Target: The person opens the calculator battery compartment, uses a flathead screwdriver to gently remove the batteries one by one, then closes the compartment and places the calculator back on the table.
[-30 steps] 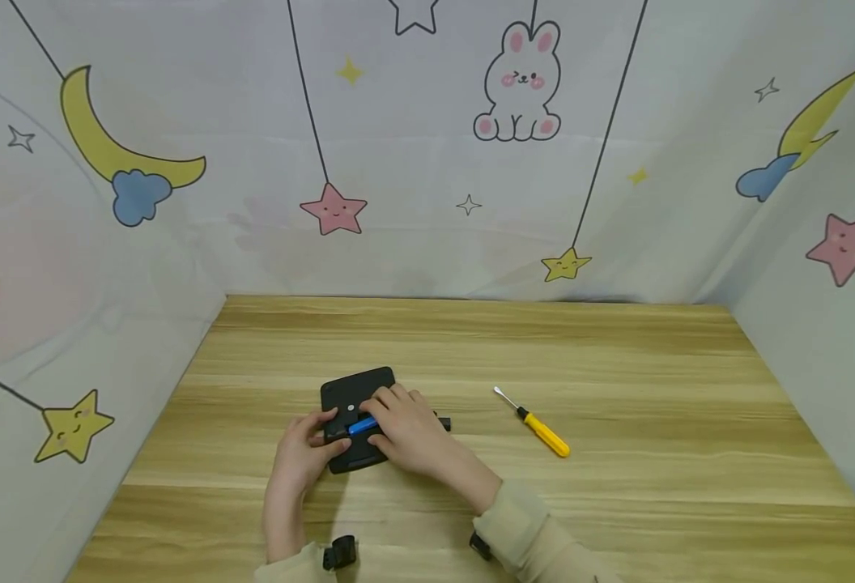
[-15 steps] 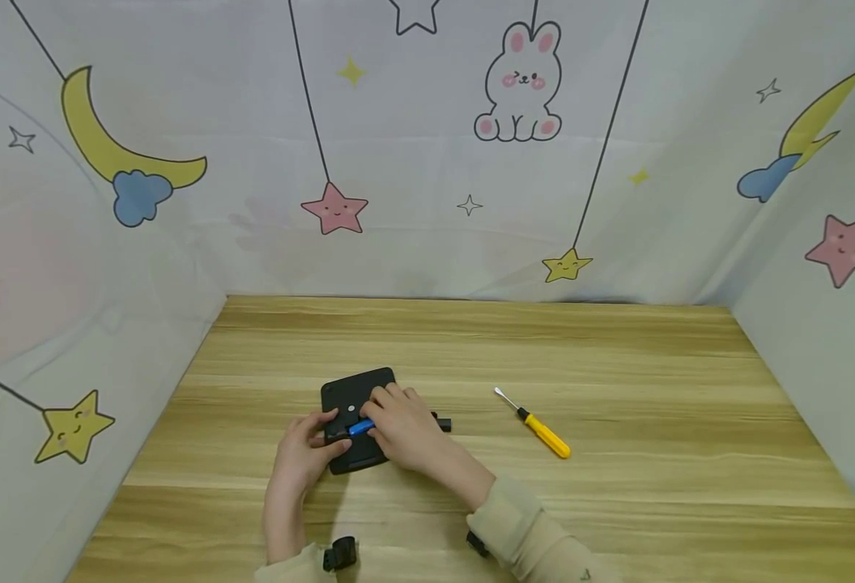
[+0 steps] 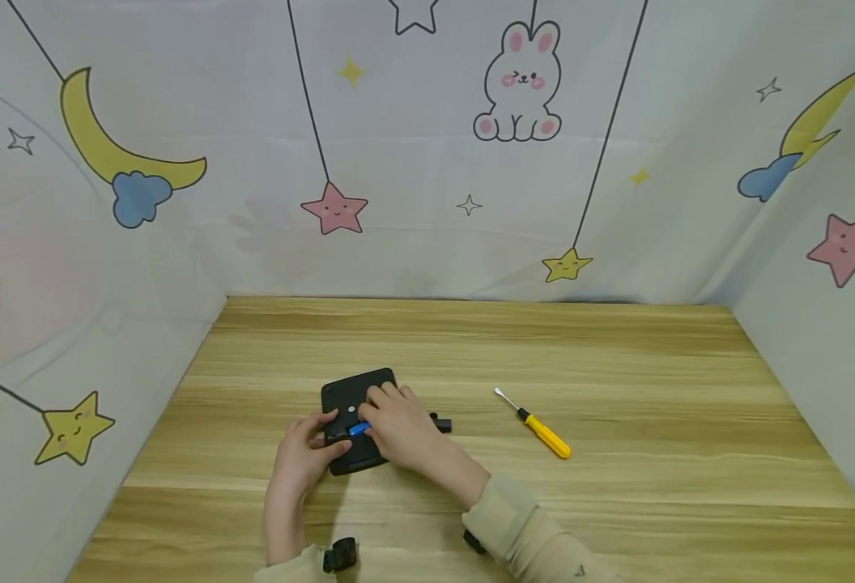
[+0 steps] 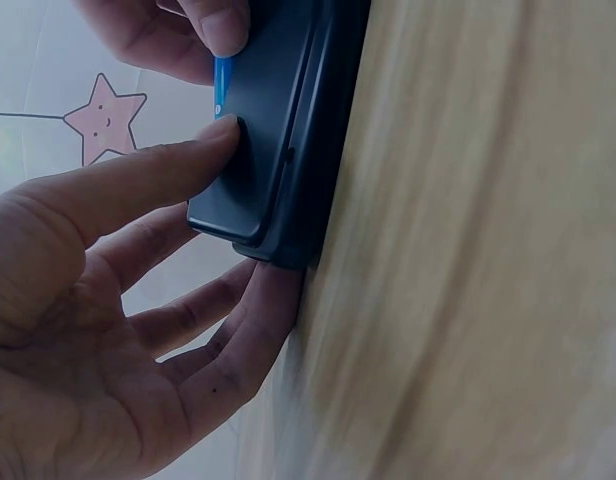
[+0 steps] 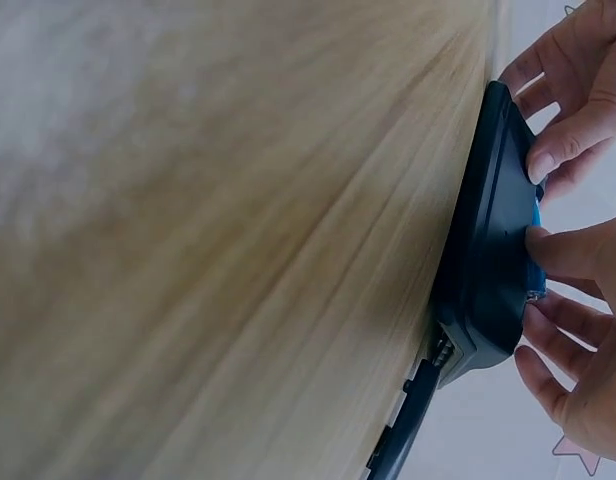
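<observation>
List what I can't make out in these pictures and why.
Head view: right part of the blue cylinder, hidden by the right hand.
Left wrist view: pale mark on the blue cylinder, too small to read.
Right wrist view: lower end of the black strip, cut off by the bottom edge.
All views: underside of the black device, facing the table.

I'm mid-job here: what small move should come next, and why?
Probably press the blue piece down with the right hand while the left hand steadies the device: the blue piece appears to stand proud of the device, the right hand holds it, and the left hand grips the device's left end.
</observation>
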